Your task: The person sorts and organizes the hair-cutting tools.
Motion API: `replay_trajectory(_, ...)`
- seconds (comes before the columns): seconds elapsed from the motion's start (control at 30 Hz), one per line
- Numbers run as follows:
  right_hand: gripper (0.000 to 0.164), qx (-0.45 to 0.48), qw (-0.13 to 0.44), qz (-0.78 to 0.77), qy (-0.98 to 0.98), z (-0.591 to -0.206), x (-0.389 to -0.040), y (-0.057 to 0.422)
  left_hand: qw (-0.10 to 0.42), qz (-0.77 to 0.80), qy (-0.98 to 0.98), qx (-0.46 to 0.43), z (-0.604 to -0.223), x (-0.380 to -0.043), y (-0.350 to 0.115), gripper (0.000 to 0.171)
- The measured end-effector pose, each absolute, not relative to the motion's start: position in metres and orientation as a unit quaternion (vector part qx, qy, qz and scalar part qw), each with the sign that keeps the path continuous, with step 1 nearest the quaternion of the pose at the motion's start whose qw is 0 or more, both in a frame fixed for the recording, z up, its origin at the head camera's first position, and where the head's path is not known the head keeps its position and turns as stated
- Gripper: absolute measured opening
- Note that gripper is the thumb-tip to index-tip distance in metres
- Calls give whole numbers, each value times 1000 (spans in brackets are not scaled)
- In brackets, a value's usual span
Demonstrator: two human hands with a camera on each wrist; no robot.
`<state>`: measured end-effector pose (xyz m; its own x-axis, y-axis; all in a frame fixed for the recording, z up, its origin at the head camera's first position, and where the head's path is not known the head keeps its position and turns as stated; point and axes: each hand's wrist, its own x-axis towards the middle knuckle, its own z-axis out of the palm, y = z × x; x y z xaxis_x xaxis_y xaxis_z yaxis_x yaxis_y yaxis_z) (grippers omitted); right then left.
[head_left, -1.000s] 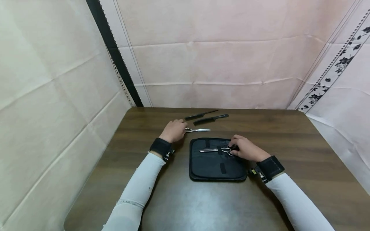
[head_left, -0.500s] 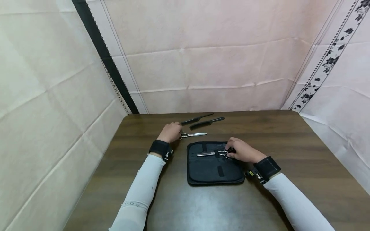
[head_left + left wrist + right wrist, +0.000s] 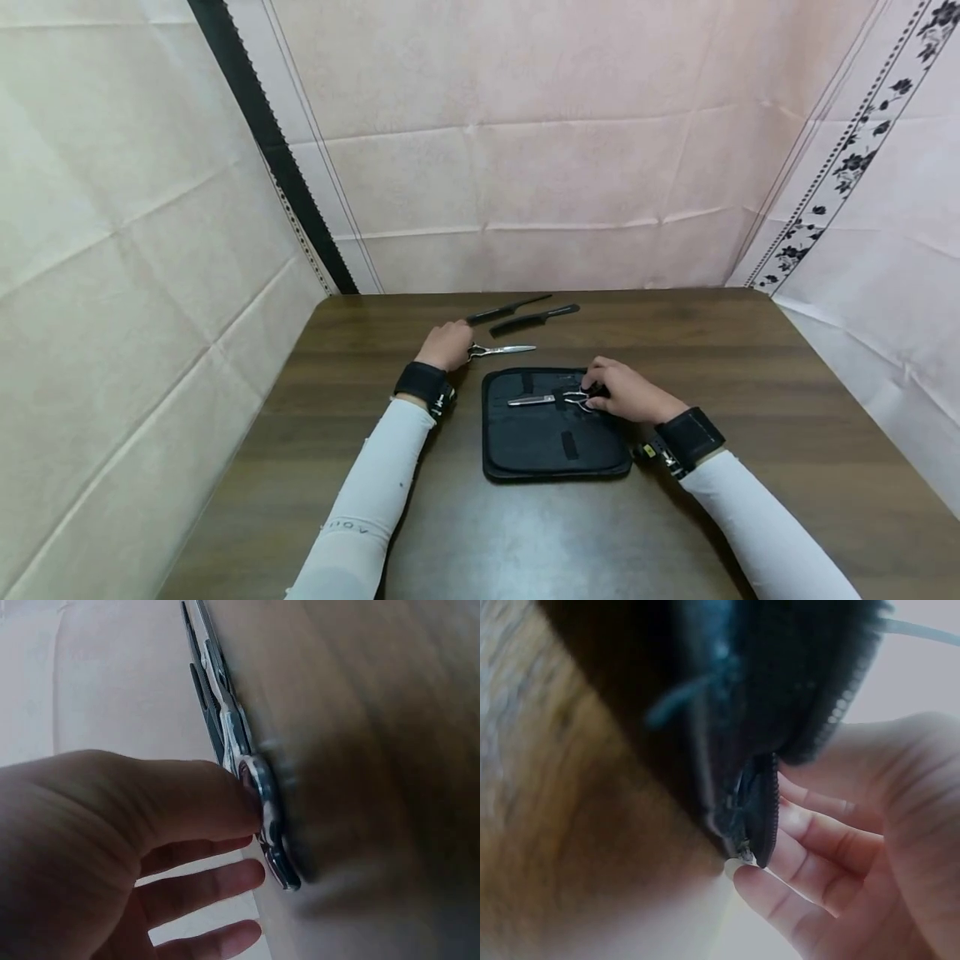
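My left hand [image 3: 448, 345] pinches the handle end of silver scissors [image 3: 504, 351] between thumb and forefinger, at the back of the table. In the left wrist view, the thumb lies over a finger ring [image 3: 259, 780] while the lower fingers are spread. A black zippered case [image 3: 528, 454] lies to the right and nearer. Across its upper part, under a small strap, is a second pair of scissors [image 3: 531, 401], blades pointing left. My right hand [image 3: 632, 393] holds their handles with curled fingers. The case's zipper edge [image 3: 769, 817] hides those handles in the right wrist view.
Behind the scissors lie two black combs, a thin-tailed comb [image 3: 491, 315] and a wider handled comb [image 3: 517, 325]. Another strap [image 3: 569, 445] is on the lower part of the case. Pale cloth [image 3: 525, 167] hangs along the wooden table's back edge and sides.
The head view has shifted slightly, so everything sits a little lower and more to the left. Both hands keep their places at the two pairs of scissors.
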<state>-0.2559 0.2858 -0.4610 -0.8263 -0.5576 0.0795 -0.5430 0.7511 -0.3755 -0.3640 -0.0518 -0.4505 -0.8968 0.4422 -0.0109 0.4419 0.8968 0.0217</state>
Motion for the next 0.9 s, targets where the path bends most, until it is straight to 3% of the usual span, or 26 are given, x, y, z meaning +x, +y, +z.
replay_trajectory(0.53, 21, -286, 26, -202, 936, -464, -259, 285, 1, -6, 972, 234, -450, -365, -57, 3)
replay_trajectory(0.73, 20, -279, 28, -204, 938, -461, -259, 284, 2, 8, 972, 234, -445, -362, -63, 14)
replay_trajectory(0.9, 20, -281, 32, -204, 937, -461, -258, 285, -4, 6, 971, 239, -438, -359, -68, 14)
